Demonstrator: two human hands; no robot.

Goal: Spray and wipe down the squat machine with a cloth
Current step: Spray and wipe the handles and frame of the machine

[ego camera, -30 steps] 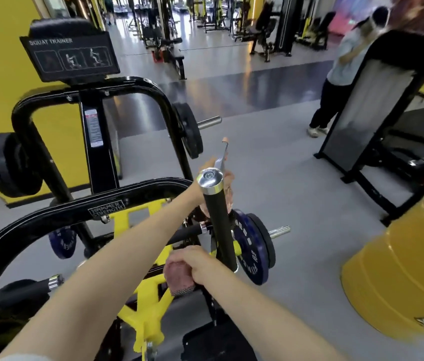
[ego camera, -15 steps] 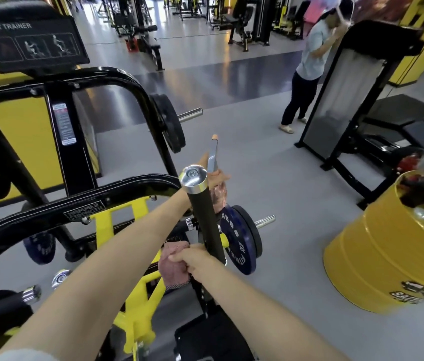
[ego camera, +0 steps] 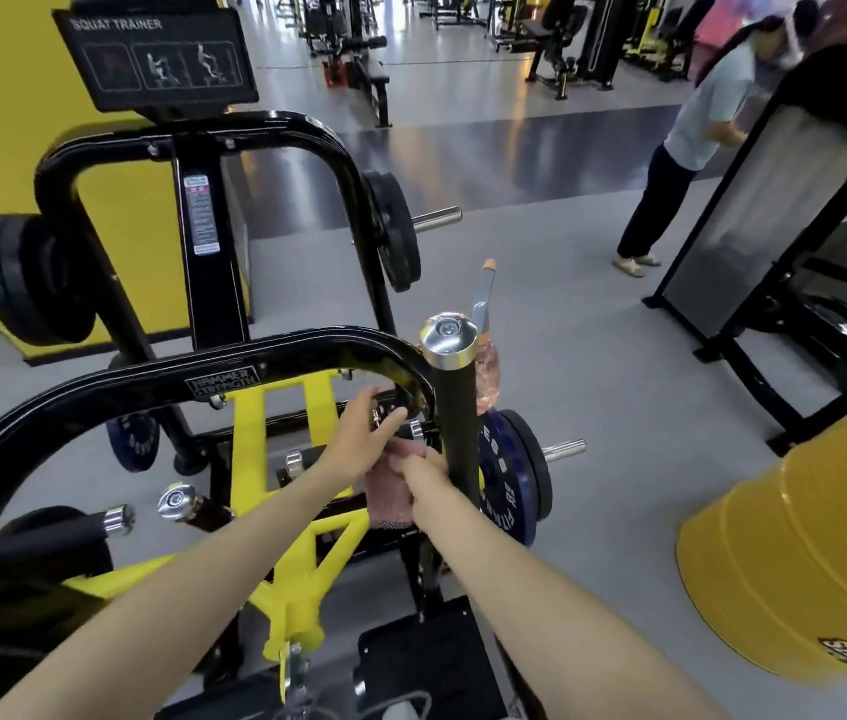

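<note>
Standing by the squat machine [ego camera: 223, 379], I see the right hand [ego camera: 424, 467] clenched on a pink cloth [ego camera: 390, 496], pressing it to the lower part of the upright black handle [ego camera: 455, 433]. A grip like that looks meant to keep the cloth tight on the tube, so one slide would wipe its length. The cloth sits at the handle's 9 o'clock side, just under the left hand [ego camera: 361, 433]. That hand reaches in by the curved frame [ego camera: 99, 397] with its fingers partly curled, and I cannot tell whether its grip holds anything. The spray bottle [ego camera: 487, 366] shows at 1 o'clock from the hands, behind the handle's chrome cap [ego camera: 448, 332], nozzle up. Neither hand touches it, and what carries it is hidden. I'd guess it is parked there within reach. A yellow bin [ego camera: 785, 563] stands at 3 o'clock, and another person [ego camera: 691, 163] bends over a machine at 1 o'clock.
</note>
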